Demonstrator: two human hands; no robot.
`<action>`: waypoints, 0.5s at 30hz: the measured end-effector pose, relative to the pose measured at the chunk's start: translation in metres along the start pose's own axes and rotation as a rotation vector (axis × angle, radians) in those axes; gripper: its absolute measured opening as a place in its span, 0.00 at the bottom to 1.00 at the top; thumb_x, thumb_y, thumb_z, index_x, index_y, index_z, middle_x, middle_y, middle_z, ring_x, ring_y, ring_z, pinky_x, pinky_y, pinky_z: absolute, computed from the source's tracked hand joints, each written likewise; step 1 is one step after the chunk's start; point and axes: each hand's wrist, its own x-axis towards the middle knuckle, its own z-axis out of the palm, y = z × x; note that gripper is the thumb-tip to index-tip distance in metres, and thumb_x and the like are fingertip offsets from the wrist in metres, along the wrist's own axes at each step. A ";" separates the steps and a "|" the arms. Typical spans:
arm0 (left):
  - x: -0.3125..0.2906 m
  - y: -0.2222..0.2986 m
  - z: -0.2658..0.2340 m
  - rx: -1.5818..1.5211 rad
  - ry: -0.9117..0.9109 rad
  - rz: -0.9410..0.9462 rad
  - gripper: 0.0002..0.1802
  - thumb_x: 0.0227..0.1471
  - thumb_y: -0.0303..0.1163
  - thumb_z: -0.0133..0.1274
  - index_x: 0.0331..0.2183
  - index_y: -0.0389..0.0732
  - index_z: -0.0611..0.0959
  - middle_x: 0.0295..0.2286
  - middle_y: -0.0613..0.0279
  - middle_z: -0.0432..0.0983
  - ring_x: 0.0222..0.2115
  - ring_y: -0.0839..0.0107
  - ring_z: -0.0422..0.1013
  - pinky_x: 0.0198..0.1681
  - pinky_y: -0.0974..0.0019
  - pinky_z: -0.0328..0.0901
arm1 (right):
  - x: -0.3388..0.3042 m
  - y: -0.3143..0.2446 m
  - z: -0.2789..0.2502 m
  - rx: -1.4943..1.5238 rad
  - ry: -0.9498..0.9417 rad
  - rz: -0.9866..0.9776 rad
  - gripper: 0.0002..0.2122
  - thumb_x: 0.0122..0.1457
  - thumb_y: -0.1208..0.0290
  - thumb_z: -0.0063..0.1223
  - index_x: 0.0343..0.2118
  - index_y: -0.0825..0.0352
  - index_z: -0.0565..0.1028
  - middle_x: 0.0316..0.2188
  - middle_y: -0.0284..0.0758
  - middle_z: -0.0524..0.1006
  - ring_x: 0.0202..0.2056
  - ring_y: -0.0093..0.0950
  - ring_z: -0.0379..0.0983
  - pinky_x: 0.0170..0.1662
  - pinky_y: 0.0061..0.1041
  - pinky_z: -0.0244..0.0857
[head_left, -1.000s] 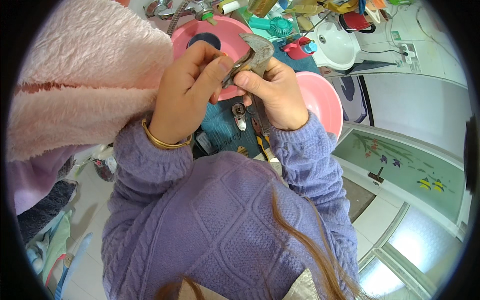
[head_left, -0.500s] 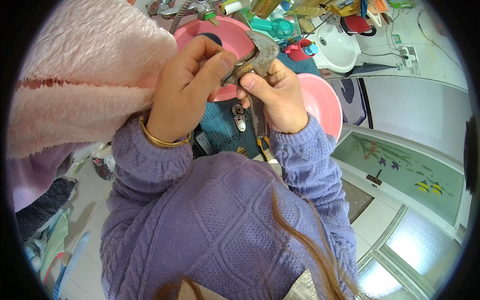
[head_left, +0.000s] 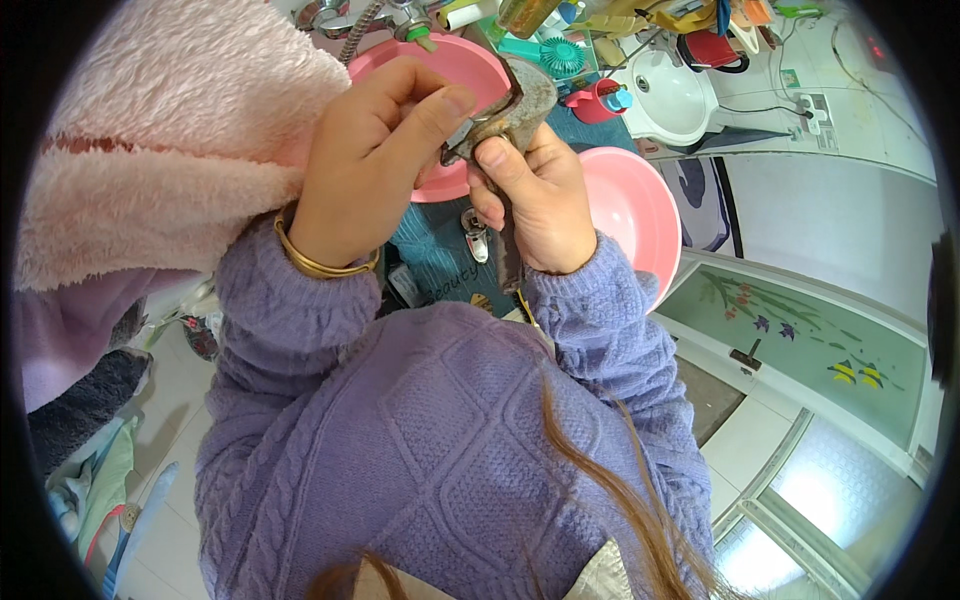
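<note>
My right hand (head_left: pixel 545 200) grips a worn grey adjustable wrench (head_left: pixel 527 105) by its neck, thumb lying below the jaws. The wrench's handle points down toward my body. My left hand (head_left: pixel 370 150) is closed right beside the open jaws, thumb and forefinger pinched; a bit of shiny metal shows by its fingertips, but what it holds is hidden. Below the hands, a small chrome and white fitting (head_left: pixel 476 238) lies on the dark teal mat (head_left: pixel 430 245). A yellow handle end (head_left: pixel 527 308) shows beside the wrench handle, mostly hidden by my sleeve.
Behind my hands stands a pink basin (head_left: pixel 455 60) under a tap (head_left: pixel 410 25). Another pink basin (head_left: pixel 635 215) is at right. Farther back are a pink mug (head_left: pixel 597 102), a green brush (head_left: pixel 562 58) and a white washbasin (head_left: pixel 670 95). Fluffy pink fabric (head_left: pixel 170 150) hangs at left.
The wrench has tilted slightly, its jaws showing more openly, and my right hand has shifted a little left. My left hand stays pinched beside the jaws.
</note>
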 end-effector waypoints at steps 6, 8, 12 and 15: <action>0.002 0.003 -0.004 -0.001 -0.002 0.008 0.08 0.53 0.32 0.47 0.27 0.37 0.74 0.14 0.76 0.60 0.14 0.89 0.53 0.16 0.81 0.49 | -0.003 -0.004 0.003 0.093 -0.008 -0.032 0.15 0.58 0.66 0.45 0.45 0.68 0.63 0.31 0.35 0.69 0.18 0.20 0.62 0.20 0.18 0.56; 0.000 0.003 -0.003 0.000 0.005 0.014 0.09 0.53 0.32 0.47 0.27 0.37 0.74 0.14 0.76 0.60 0.14 0.89 0.53 0.16 0.81 0.49 | -0.003 -0.003 0.005 0.022 0.020 -0.029 0.15 0.58 0.67 0.43 0.45 0.69 0.62 0.31 0.35 0.70 0.18 0.20 0.62 0.20 0.19 0.56; -0.001 -0.001 -0.006 0.018 0.013 -0.011 0.09 0.53 0.33 0.48 0.27 0.37 0.74 0.14 0.75 0.61 0.14 0.89 0.54 0.16 0.80 0.49 | -0.005 0.001 0.004 0.126 -0.004 -0.031 0.13 0.58 0.68 0.43 0.44 0.69 0.63 0.32 0.35 0.70 0.18 0.20 0.62 0.20 0.18 0.56; -0.001 -0.002 -0.005 0.027 0.025 0.002 0.10 0.53 0.34 0.48 0.26 0.37 0.74 0.15 0.75 0.62 0.15 0.88 0.55 0.16 0.80 0.49 | -0.006 -0.001 0.002 0.107 0.001 -0.018 0.12 0.59 0.69 0.43 0.43 0.69 0.64 0.32 0.34 0.70 0.18 0.20 0.62 0.20 0.17 0.56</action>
